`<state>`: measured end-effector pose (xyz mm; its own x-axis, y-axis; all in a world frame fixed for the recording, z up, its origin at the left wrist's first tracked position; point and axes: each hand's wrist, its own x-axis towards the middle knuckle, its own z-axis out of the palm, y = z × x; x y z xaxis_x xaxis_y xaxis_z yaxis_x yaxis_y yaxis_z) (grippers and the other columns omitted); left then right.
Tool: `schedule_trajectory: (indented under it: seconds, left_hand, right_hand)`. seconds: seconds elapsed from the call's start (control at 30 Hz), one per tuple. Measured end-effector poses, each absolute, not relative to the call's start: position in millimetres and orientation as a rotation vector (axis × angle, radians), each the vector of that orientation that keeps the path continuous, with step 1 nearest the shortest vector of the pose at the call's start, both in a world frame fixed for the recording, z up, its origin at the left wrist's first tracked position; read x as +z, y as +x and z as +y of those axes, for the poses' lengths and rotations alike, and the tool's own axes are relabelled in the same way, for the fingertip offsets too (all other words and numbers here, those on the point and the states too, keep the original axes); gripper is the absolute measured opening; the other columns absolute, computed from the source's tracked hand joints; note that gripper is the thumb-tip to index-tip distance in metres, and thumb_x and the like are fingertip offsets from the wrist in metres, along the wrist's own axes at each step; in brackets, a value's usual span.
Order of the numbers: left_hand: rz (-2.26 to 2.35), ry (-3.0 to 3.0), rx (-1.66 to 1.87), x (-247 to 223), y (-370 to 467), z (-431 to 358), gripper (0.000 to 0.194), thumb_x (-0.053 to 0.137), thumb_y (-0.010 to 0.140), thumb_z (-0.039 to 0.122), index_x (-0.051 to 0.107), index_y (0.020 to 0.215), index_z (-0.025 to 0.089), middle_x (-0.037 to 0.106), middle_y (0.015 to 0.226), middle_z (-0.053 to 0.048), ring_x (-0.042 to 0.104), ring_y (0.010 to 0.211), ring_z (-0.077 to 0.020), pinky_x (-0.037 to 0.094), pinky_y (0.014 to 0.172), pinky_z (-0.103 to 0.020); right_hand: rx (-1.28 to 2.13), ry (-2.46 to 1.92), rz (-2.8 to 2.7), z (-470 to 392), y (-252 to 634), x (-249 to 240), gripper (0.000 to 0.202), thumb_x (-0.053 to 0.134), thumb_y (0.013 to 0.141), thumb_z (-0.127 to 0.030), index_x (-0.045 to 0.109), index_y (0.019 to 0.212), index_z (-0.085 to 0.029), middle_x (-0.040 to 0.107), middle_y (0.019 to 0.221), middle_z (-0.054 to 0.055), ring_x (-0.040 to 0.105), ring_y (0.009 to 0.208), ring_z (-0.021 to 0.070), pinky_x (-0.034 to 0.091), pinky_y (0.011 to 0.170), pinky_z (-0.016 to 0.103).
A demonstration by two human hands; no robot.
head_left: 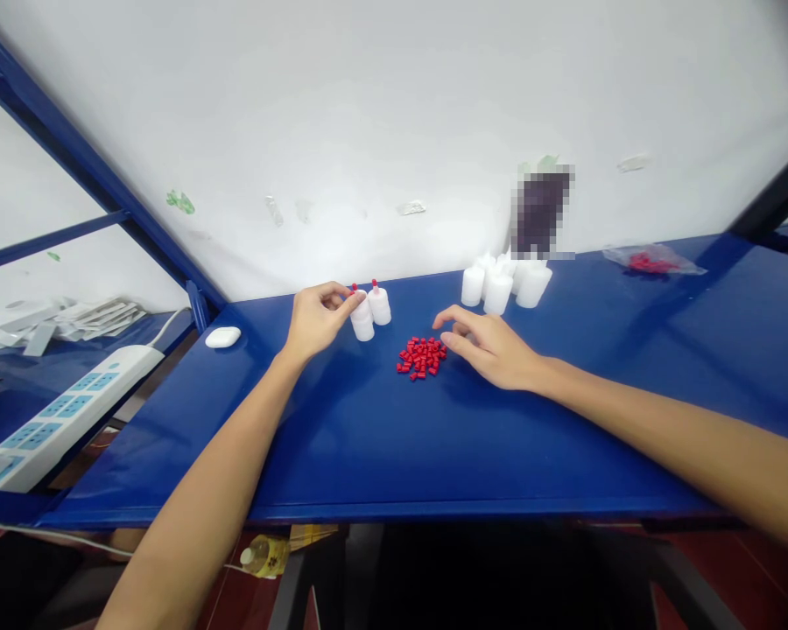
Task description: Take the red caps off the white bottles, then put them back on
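Pinching the nearer bottle (363,330) by its red-tipped top with the left hand (316,318), at ten o'clock from the small red pieces (421,358), just beside the farther bottle (381,308). With the right hand (492,350) unclasped at three o'clock, just beside those pieces, and near the bottle cluster (497,293) at half past one.

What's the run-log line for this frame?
left hand: at red-tipped bottle | right hand: beside red pieces | white bottles: behind right hand
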<state>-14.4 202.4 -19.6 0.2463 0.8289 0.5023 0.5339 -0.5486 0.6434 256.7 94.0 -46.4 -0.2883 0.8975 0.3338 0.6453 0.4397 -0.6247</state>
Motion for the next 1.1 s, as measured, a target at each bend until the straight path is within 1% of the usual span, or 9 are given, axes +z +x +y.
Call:
schedule_trajectory:
  seconds: [0.1,0.3,0.43,0.6,0.73,0.83,0.9,0.97,1.1]
  left_hand:
    - [1.256,2.216,1.205,-20.4,-14.4,202.2,0.038,0.070,0.080,0.052,0.070,0.074,0.015,0.056,0.057,0.002,0.044,0.052,-0.0096,0.033,0.053,-0.024]
    - [1.233,2.301,1.224,-25.0,-14.7,204.4,0.032,0.072,0.080,0.048,0.071,0.084,0.016,0.055,0.054,0.004,0.043,0.051,-0.0099,0.036,0.056,-0.024]
    - [1.222,2.315,1.225,-25.4,-15.4,204.6,0.031,0.071,0.080,0.047,0.071,0.086,0.017,0.055,0.053,0.005,0.043,0.051,-0.0098,0.036,0.057,-0.024]
    - [1.253,2.309,1.296,-21.6,-14.7,199.9,0.028,0.065,0.085,0.045,0.070,0.092,0.018,0.053,0.054,0.005,0.042,0.051,-0.0101,0.035,0.055,-0.025]
    - [1.190,2.407,1.478,-11.7,-7.7,186.8,0.018,0.059,0.084,0.033,0.066,0.077,0.018,0.054,0.055,0.004,0.045,0.051,-0.0103,0.040,0.061,-0.027]
    - [0.947,2.630,1.174,-6.7,5.9,171.5,0.017,0.056,0.080,0.023,0.062,0.065,0.018,0.057,0.053,0.004,0.047,0.049,-0.0098,0.042,0.068,-0.029]
    - [0.804,2.726,0.955,-8.9,16.8,162.5,0.017,0.055,0.080,0.020,0.062,0.064,0.018,0.056,0.050,0.005,0.046,0.047,-0.0089,0.043,0.070,-0.030]
    - [0.767,2.777,0.826,-15.7,25.7,157.3,0.016,0.054,0.082,0.019,0.064,0.069,0.018,0.054,0.047,0.006,0.045,0.046,-0.0090,0.043,0.070,-0.029]
    - [0.892,2.772,0.661,-32.6,30.7,159.9,0.017,0.053,0.089,0.021,0.069,0.086,0.017,0.058,0.053,0.003,0.049,0.047,-0.0108,0.038,0.058,-0.026]
  right_hand:
    - [0.491,-1.288,-2.043,94.9,257.1,-47.0,0.026,0.045,0.098,-0.039,0.059,0.111,-0.020,0.056,0.065,-0.004,0.048,0.053,0.0135,0.032,0.059,0.028]
    - [0.494,-1.289,-2.054,95.6,257.2,-47.2,0.026,0.045,0.098,-0.039,0.059,0.111,-0.021,0.056,0.064,-0.004,0.049,0.054,0.0133,0.032,0.059,0.028]
    - [0.490,-1.292,-2.064,95.4,256.9,-46.6,0.027,0.045,0.099,-0.040,0.059,0.111,-0.020,0.056,0.064,-0.004,0.050,0.054,0.0134,0.032,0.059,0.028]
    - [0.505,-1.284,-2.059,95.4,257.1,-47.6,0.027,0.045,0.098,-0.040,0.059,0.111,-0.020,0.056,0.065,-0.004,0.049,0.054,0.0136,0.033,0.059,0.028]
    - [0.589,-1.202,-1.993,96.6,258.2,-49.5,0.027,0.037,0.098,-0.031,0.059,0.109,-0.020,0.054,0.064,-0.004,0.053,0.061,0.0163,0.037,0.064,0.030]
    - [0.665,-1.118,-1.938,99.5,258.4,-50.3,0.031,0.030,0.095,-0.022,0.059,0.106,-0.019,0.054,0.066,-0.002,0.055,0.068,0.0178,0.039,0.070,0.031]
    - [0.684,-1.120,-1.904,102.0,258.3,-50.7,0.030,0.032,0.094,-0.021,0.060,0.104,-0.019,0.058,0.072,0.000,0.056,0.072,0.0182,0.040,0.073,0.031]
    - [0.689,-1.156,-1.864,104.2,258.2,-51.1,0.028,0.035,0.093,-0.022,0.061,0.102,-0.019,0.062,0.078,0.001,0.057,0.077,0.0187,0.040,0.074,0.031]
    - [0.712,-1.207,-1.846,105.4,257.9,-51.6,0.027,0.039,0.094,-0.027,0.065,0.094,-0.018,0.063,0.079,0.002,0.058,0.077,0.0189,0.040,0.074,0.031]
